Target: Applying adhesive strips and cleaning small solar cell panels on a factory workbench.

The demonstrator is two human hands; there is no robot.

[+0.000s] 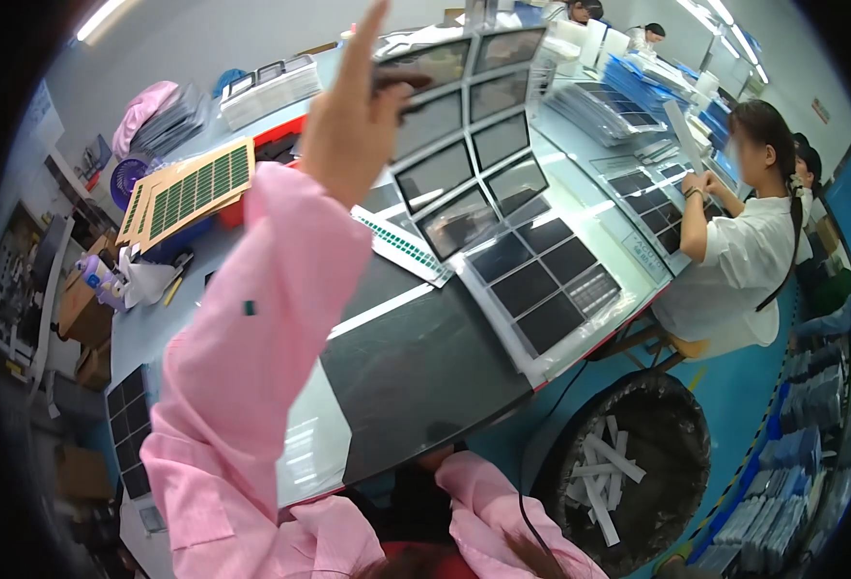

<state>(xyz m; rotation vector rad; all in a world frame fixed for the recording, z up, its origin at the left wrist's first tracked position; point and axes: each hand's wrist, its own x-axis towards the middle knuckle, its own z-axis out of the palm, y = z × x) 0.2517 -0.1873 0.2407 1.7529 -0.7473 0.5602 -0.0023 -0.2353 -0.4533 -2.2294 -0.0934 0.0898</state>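
Observation:
Raised over the table, my left hand (343, 130) pinches the left edge of a clear film sheet (478, 125) printed with black-bordered rectangles. One finger points up; the other fingers bend at the sheet's edge. The sheet hangs tilted and slightly curved. Below its right side lies a stack of dark-panelled sheets (546, 275) in clear film. My right hand (435, 457) is low at the table's near edge, mostly covered by its pink sleeve, and its fingers are hidden. A white strip with small green squares (401, 246) lies under the raised sheet.
A dark mat (425, 376) covers the near table. Brown boards with green stickers (198, 193) stand at left, by a purple fan (128, 180). At right, a black-lined bin (652, 463) holds white strips. A co-worker in white (744, 241) handles sheets at the table's right side.

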